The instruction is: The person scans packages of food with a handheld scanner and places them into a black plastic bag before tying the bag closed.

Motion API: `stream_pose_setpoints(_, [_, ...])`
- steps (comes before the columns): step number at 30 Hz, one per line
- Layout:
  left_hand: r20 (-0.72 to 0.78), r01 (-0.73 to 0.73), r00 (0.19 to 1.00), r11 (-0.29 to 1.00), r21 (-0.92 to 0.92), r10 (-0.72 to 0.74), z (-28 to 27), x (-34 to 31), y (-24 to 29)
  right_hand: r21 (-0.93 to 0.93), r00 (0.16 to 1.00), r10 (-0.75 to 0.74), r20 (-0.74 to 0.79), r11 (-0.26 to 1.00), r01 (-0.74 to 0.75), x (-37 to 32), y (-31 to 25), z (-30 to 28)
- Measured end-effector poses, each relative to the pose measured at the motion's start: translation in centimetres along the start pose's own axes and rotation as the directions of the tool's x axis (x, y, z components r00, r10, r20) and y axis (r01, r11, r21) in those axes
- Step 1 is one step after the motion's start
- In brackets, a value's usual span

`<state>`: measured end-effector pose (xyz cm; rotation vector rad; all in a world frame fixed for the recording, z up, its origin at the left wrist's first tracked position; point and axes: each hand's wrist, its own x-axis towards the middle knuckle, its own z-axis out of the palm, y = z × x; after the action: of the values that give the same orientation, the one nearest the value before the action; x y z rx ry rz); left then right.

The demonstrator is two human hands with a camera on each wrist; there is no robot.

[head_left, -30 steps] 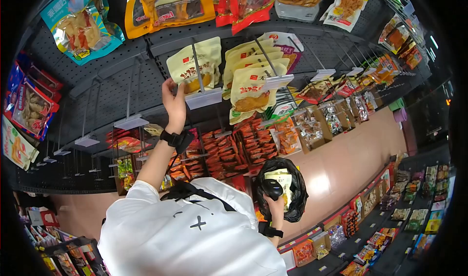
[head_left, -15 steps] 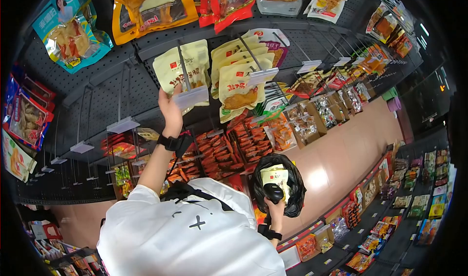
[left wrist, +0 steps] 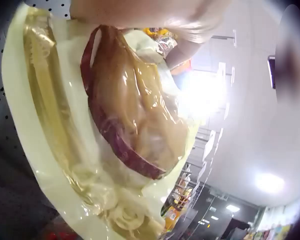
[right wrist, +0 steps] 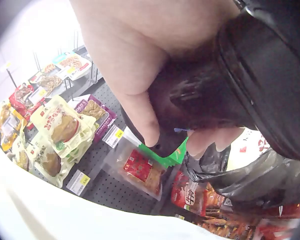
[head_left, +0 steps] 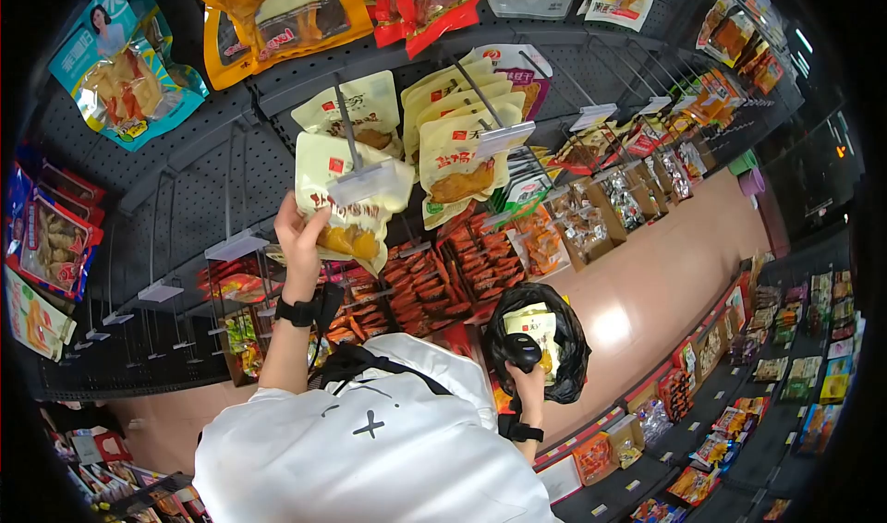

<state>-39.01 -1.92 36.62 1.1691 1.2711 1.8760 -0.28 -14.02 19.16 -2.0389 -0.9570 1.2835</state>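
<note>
My left hand pinches the lower edge of a cream food pouch in the head view. The pouch hangs tilted below a hook with a clear label holder across its front. Through its see-through side in the left wrist view shows a glossy brown piece of meat. Another cream pouch hangs behind it. Low in the aisle, my right hand grips a black handheld device with a rounded head. A black plastic bag hangs by that hand, with a cream pouch inside.
Several cream pouches hang on the neighbouring hook. Bare metal hooks with label holders jut out at the left. Large snack packs hang above, and red packets fill boxes below. Another shelf row stands across the aisle floor.
My left hand has drawn the front cream pouch down and forward along its hook, away from the one behind. My right hand stays at the bag with the black device.
</note>
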Motion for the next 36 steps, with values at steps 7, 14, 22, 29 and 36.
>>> stream_pose_setpoints(7, [0.279, 0.14, 0.95, 0.99, 0.026, -0.142, 0.6, -1.4, 0.3, 0.027, 0.995, -0.089, -0.043, 0.996, 0.091, 0.3, -0.2, -0.1])
stream_pose_setpoints(14, [0.687, 0.723, 0.49, 0.69, 0.024, -0.536, 3.4, -4.0, -6.4, 0.008, 0.994, -0.11, -0.006, 0.994, 0.111, -0.7, -0.8, -0.6])
stream_pose_setpoints(22, [0.923, 0.963, -0.24, -0.193, 0.188, -0.3, 10.1, -8.4, -8.3, 0.574, 0.922, -0.337, 0.189, 0.8, 0.175, -8.2, -9.1, -3.9])
stream_pose_setpoints(29, [0.89, 0.819, -0.447, -0.443, 0.363, -0.096, 11.6, -10.5, -9.4, 0.263, 0.798, -0.6, -0.047, 0.764, 0.59, -11.5, -13.8, -5.7])
stream_pose_setpoints(36, [0.804, 0.711, -0.588, -0.534, 0.459, -0.092, 11.9, -11.1, -9.2, 0.106, 0.864, -0.491, -0.114, 0.858, 0.502, -11.7, -10.5, -5.6])
